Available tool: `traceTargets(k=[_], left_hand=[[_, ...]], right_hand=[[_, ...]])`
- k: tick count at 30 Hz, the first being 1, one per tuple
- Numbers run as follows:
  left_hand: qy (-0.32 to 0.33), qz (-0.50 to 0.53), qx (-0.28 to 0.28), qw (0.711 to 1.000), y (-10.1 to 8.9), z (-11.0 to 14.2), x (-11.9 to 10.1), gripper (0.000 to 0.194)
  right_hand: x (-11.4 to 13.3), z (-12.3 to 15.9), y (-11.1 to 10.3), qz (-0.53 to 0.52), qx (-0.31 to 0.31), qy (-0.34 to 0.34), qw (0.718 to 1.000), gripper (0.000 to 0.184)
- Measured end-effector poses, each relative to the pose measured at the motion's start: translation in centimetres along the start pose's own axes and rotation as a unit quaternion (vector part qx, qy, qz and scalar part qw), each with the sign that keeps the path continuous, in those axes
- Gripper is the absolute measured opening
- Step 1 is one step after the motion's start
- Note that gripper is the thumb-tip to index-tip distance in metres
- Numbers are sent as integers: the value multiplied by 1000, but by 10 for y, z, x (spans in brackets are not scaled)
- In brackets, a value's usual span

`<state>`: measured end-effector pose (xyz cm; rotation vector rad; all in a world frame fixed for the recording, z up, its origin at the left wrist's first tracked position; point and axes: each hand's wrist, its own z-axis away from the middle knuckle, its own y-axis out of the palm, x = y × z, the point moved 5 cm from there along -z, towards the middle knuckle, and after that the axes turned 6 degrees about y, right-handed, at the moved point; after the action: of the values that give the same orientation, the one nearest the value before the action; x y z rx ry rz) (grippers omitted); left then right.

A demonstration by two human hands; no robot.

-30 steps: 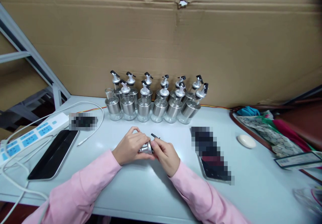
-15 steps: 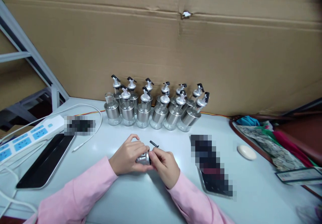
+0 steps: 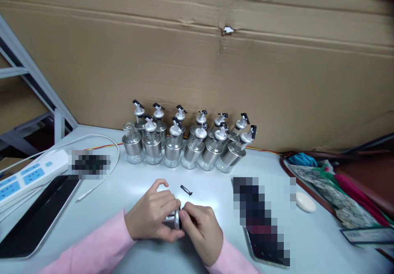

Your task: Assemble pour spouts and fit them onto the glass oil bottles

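My left hand [image 3: 154, 218] and my right hand [image 3: 201, 235] meet low in the middle of the view, both closed around a small silver metal cap [image 3: 175, 219]. The left fingers wrap its body and the right fingertips pinch its rim. A short black pin-like part [image 3: 186, 190] lies loose on the white table [image 3: 129, 192] just beyond my hands. Behind it, several glass bottles with steel collars and pourer tops [image 3: 187, 142] stand in two rows against the cardboard wall. Both arms wear pink sleeves.
A white power strip [image 3: 29, 175] with cables and a dark tablet [image 3: 33, 220] lie at the left. A blurred-out phone [image 3: 261, 220] lies right of my hands, a white oval object [image 3: 305, 202] beyond it. Colourful cloth [image 3: 332, 171] fills the right edge. Cardboard [image 3: 215, 69] backs the table.
The view has tilted, so hands and table sit lower in the picture. My hands keep working the silver cap; the black pin now lies clearly apart from them.
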<state>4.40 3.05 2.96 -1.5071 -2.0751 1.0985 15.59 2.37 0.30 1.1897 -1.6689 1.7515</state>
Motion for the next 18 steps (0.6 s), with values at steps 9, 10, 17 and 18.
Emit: traceTargets(k=[9, 10, 17, 18], left_hand=[[-58, 29, -65, 996, 0, 4, -2, 47], [-63, 35, -67, 995, 1, 5, -2, 47], [-103, 105, -35, 988, 6, 8, 6, 47], [-107, 119, -29, 987, 6, 7, 7, 48]], right_hand=[[-7, 10, 20, -276, 50, 164, 946, 43], [-6, 10, 20, -285, 47, 164, 943, 43], [-3, 9, 14, -235, 23, 101, 966, 34], [-2, 9, 13, -217, 20, 88, 972, 32]])
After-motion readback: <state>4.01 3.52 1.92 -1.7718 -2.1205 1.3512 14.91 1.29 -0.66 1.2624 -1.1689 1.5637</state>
